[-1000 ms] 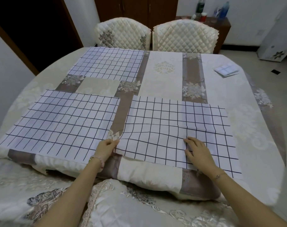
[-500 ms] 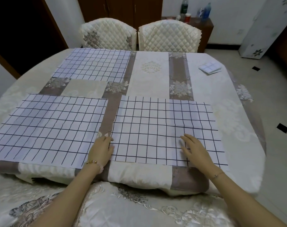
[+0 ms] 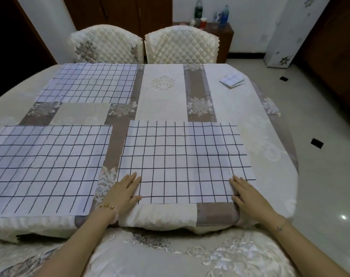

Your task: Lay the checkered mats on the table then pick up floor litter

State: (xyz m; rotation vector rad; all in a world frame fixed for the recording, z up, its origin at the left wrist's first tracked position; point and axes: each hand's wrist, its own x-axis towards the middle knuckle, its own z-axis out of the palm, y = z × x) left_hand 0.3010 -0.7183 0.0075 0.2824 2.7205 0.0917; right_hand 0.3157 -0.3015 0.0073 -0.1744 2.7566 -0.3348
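Observation:
Three white checkered mats lie flat on the round table: one at the far left, one at the near left and one at the near right. My left hand rests flat on the near-right mat's front left corner, fingers straight. On that mat's front right corner my right hand presses flat. A folded checkered mat sits at the table's far right. Two small black bits lie on the pale floor to the right.
Two quilted cream chairs stand behind the table. A brown side cabinet carries bottles at the back. A white patterned appliance stands at the right wall. A cushioned chair back is right in front of me.
Both hands slid outward to the near-right mat's front corners, and its wrinkles have flattened. The left hand moved from the mat's edge onto its corner; the camera tilted slightly.

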